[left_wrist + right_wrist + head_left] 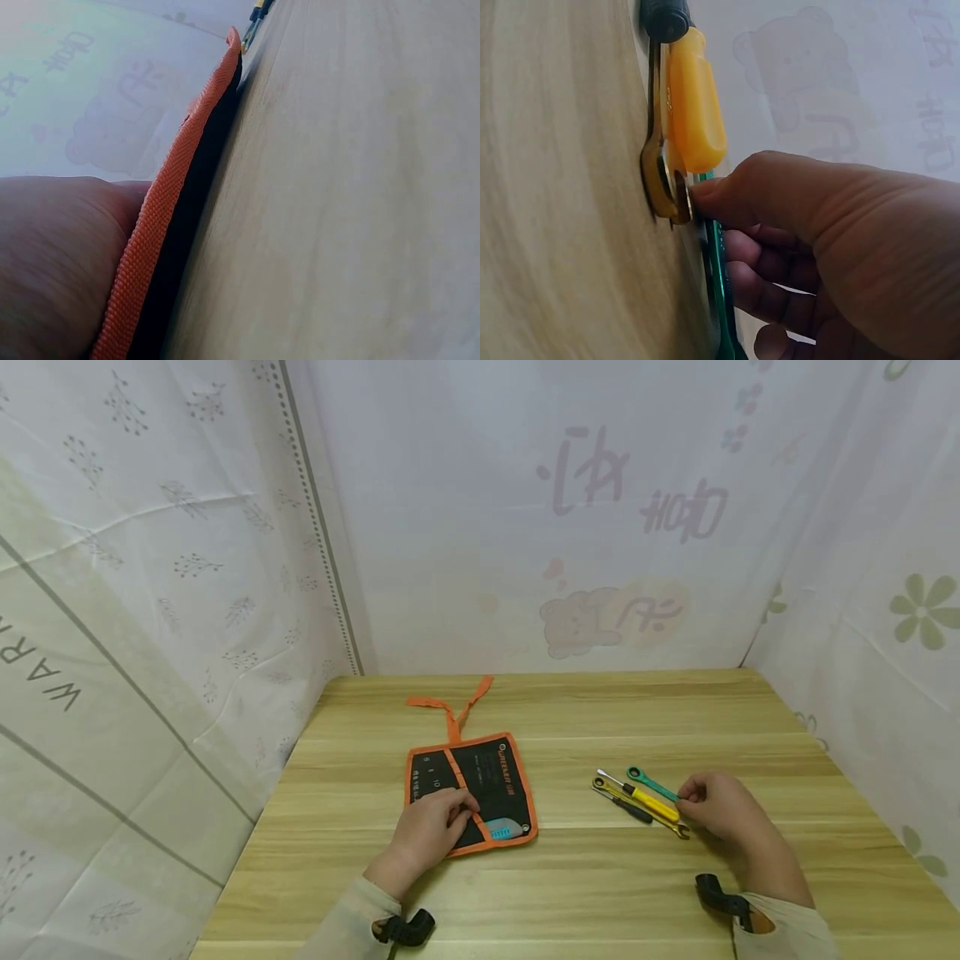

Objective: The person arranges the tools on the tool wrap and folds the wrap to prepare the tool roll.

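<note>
A black tool pouch (483, 777) with orange edging lies on the table, a grey and teal tool (504, 828) showing in its pocket. My left hand (431, 827) is over the pouch's lower left part, curled fingers pinching the orange pocket edge. The left wrist view shows that hand (64, 259) behind the orange trim (161, 191). Over to the right, my right hand (723, 810) pinches the near end of a green ratchet wrench (652, 784). Beside it lie a yellow-handled screwdriver (696, 105), a gold combination wrench (658, 180) and a black-handled screwdriver (633, 811).
Orange tie straps (453, 718) stretch from the pouch toward the back of the wooden table (585, 893). Printed curtains (465, 527) hang behind the table and on both sides. A black wrist mount (405, 928) sits at the left sleeve, another (722, 897) at the right.
</note>
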The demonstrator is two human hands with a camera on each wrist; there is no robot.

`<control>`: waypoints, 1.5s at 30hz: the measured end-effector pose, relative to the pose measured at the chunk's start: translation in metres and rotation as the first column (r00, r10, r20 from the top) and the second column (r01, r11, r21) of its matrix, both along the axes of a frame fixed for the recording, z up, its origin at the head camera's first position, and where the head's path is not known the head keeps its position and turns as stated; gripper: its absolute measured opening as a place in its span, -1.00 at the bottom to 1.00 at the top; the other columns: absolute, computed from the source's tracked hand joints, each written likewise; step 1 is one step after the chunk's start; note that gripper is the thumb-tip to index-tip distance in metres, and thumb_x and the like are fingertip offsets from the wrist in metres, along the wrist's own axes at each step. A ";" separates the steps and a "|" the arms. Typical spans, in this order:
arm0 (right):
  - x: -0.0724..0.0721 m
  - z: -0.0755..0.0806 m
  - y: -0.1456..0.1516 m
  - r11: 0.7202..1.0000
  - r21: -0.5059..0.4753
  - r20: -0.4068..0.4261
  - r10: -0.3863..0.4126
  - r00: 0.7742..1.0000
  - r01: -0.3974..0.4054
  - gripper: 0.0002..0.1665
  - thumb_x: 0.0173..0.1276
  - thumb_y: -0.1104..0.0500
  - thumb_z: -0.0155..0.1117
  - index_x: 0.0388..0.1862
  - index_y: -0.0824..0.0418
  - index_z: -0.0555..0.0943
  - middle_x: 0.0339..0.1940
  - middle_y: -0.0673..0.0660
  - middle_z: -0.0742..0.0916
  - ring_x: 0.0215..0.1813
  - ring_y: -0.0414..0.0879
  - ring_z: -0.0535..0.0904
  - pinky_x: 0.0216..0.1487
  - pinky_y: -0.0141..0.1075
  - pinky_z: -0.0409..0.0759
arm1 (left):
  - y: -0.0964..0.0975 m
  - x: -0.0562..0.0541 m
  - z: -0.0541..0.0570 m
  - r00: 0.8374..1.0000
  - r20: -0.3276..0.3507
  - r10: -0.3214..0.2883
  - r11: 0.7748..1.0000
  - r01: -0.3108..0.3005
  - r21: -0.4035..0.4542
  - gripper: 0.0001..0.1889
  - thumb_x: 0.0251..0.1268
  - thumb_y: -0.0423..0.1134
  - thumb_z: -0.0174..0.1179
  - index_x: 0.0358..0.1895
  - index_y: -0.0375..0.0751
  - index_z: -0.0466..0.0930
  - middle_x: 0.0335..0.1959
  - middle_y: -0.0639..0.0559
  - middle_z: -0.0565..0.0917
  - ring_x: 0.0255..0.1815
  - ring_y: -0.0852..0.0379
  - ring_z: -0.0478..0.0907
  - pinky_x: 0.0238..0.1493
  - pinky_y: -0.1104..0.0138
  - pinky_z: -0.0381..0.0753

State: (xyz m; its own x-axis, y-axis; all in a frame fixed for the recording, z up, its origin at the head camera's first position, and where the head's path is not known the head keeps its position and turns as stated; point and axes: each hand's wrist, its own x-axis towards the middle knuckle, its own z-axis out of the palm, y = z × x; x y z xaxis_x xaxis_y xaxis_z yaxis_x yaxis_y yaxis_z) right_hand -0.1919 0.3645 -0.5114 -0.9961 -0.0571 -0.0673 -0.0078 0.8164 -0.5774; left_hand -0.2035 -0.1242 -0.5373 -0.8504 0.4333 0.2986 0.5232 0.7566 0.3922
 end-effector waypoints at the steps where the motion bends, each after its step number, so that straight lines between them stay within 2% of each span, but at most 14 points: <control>1: 0.000 0.000 -0.001 1.000 -0.008 0.005 -0.001 1.000 0.001 -0.89 0.36 0.20 0.45 -0.27 0.24 0.71 -0.41 0.02 0.67 -0.32 -0.07 0.54 -0.26 -0.16 0.54 | 0.000 0.000 0.000 1.000 -0.001 -0.001 1.000 0.001 0.003 -0.87 0.47 -0.17 0.37 -0.16 0.28 0.72 -0.39 0.41 0.55 -0.55 0.43 0.34 -0.51 0.41 0.38; 5: -0.001 -0.001 -0.002 1.000 -0.020 0.007 -0.001 1.000 0.001 -0.89 0.39 0.22 0.42 -0.24 0.26 0.69 -0.39 0.04 0.66 -0.32 -0.07 0.53 -0.26 -0.17 0.53 | 0.000 0.001 0.001 1.000 -0.005 -0.004 1.000 0.004 0.006 -0.87 0.46 -0.18 0.38 -0.17 0.27 0.72 -0.40 0.41 0.53 -0.55 0.43 0.34 -0.52 0.41 0.38; 15: -0.001 -0.004 -0.004 0.999 -0.034 -0.017 0.041 0.999 -0.042 -0.93 0.47 0.26 0.36 -0.19 0.26 0.65 -0.36 0.04 0.63 -0.30 -0.07 0.51 -0.27 -0.22 0.49 | 0.000 0.003 0.005 0.999 0.042 -0.010 1.000 0.010 -0.001 -0.89 0.47 -0.18 0.37 -0.18 0.22 0.71 -0.34 0.35 0.58 -0.48 0.41 0.40 -0.44 0.40 0.45; 24: -0.003 -0.008 -0.005 0.999 -0.026 -0.060 0.035 0.998 -0.036 -0.96 0.48 0.29 0.33 -0.16 0.23 0.64 -0.36 0.04 0.63 -0.29 -0.06 0.51 -0.22 -0.13 0.49 | -0.005 -0.001 0.003 0.999 -0.032 0.009 1.000 -0.010 -0.027 -0.89 0.40 -0.15 0.43 -0.12 0.22 0.77 -0.38 0.37 0.52 -0.48 0.43 0.39 -0.47 0.42 0.43; 30: -0.005 -0.010 -0.004 0.999 -0.018 -0.052 0.032 0.998 -0.033 -0.92 0.54 0.27 0.31 -0.06 0.24 0.64 -0.29 0.03 0.65 -0.23 -0.06 0.52 -0.17 -0.10 0.50 | -0.007 -0.002 0.003 0.996 -0.083 0.016 0.999 -0.019 -0.034 -0.90 0.36 -0.14 0.47 -0.18 0.22 0.76 -0.38 0.35 0.51 -0.49 0.40 0.41 -0.47 0.43 0.43; 39: -0.008 -0.011 -0.003 1.000 0.000 -0.067 0.008 0.998 -0.008 -0.90 0.54 0.25 0.31 -0.03 0.22 0.66 -0.24 0.03 0.69 -0.18 -0.03 0.56 -0.08 -0.03 0.53 | -0.008 -0.002 -0.001 0.998 -0.065 0.025 0.999 -0.027 -0.031 -0.90 0.35 -0.13 0.47 -0.21 0.24 0.74 -0.39 0.37 0.48 -0.49 0.41 0.40 -0.48 0.43 0.41; 45: -0.007 -0.011 -0.004 1.000 -0.011 -0.059 -0.013 0.998 0.012 -0.87 0.58 0.27 0.23 0.01 0.23 0.66 -0.21 0.05 0.70 -0.15 -0.01 0.57 -0.05 0.00 0.53 | -0.008 -0.002 -0.001 0.997 -0.072 0.017 0.999 -0.019 -0.033 -0.91 0.37 -0.11 0.45 -0.21 0.25 0.73 -0.38 0.36 0.50 -0.48 0.40 0.42 -0.48 0.42 0.43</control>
State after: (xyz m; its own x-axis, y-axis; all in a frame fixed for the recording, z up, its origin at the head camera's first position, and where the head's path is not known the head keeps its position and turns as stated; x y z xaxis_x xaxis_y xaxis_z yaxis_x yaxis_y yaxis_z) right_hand -0.1993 0.3605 -0.5227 -0.9990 -0.0448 -0.0079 -0.0317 0.8106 -0.5848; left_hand -0.2056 -0.1320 -0.5379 -0.8350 0.4289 0.3447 0.5353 0.7782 0.3284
